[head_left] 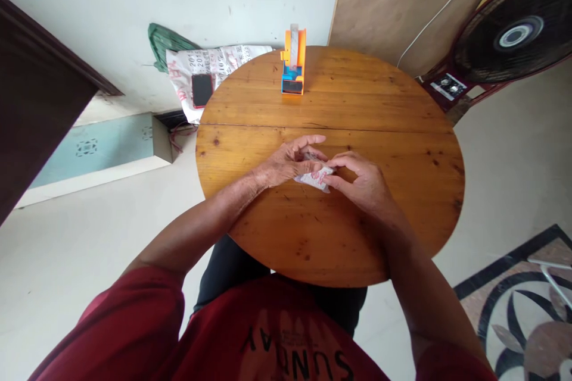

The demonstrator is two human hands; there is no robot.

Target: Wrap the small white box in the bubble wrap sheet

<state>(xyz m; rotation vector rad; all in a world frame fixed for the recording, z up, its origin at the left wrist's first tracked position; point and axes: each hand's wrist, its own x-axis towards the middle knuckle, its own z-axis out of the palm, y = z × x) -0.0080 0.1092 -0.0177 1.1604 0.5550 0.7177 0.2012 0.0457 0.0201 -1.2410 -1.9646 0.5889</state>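
Observation:
Over the middle of the round wooden table [286, 238], both hands grip a small white packet [318, 178] with red print and a thin, crinkled wrapper. My left hand [292, 162] has its thumb across the packet's upper left part, while the index finger stretches out above it. Its other fingers are partly hidden behind the packet. On the right side, my right hand [360, 178] pinches the packet's edge between thumb and fingers. What is inside the packet cannot be made out.
An orange and blue tape dispenser [294, 65] stands at the table's far edge. Beyond the left rim are a printed white sack [179, 71], a dark phone-like object [202, 90] and a green bag [167, 44]. A large fan [518, 33] stands at the right.

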